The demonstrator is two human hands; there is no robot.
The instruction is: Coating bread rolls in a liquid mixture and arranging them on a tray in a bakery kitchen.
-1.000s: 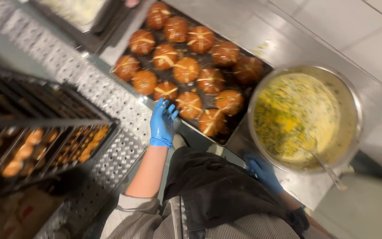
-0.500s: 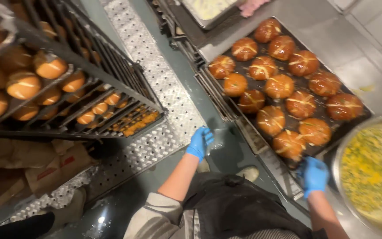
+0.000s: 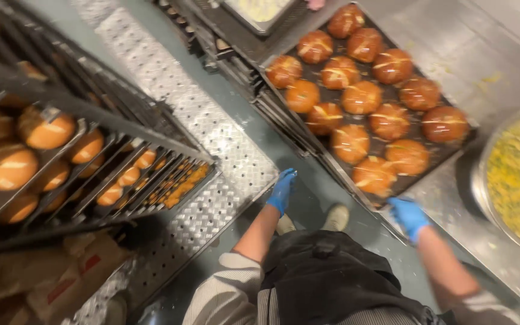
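Note:
A dark baking tray (image 3: 284, 43) of several glazed brown buns (image 3: 361, 97) lies on a steel counter at the upper right. My right hand (image 3: 408, 218), in a blue glove, rests at the tray's near corner, fingers apart and empty. My left hand (image 3: 282, 191), also blue-gloved, hangs free over the floor between the counter and a rack, holding nothing. A tall rack (image 3: 91, 174) with shelves of more buns (image 3: 46, 129) stands at the left.
A large metal bowl of yellow-green mixture (image 3: 519, 177) sits at the right edge of the counter (image 3: 446, 36). A metal pan (image 3: 260, 9) stands behind the tray. Diamond-plate flooring (image 3: 212, 150) runs past the rack. A cardboard box (image 3: 61, 277) lies lower left. My shoes (image 3: 335, 216) show below.
The view has swung left toward the rack. My left hand has come off the bun tray and dropped away from the counter; my right hand has moved to the tray's near corner.

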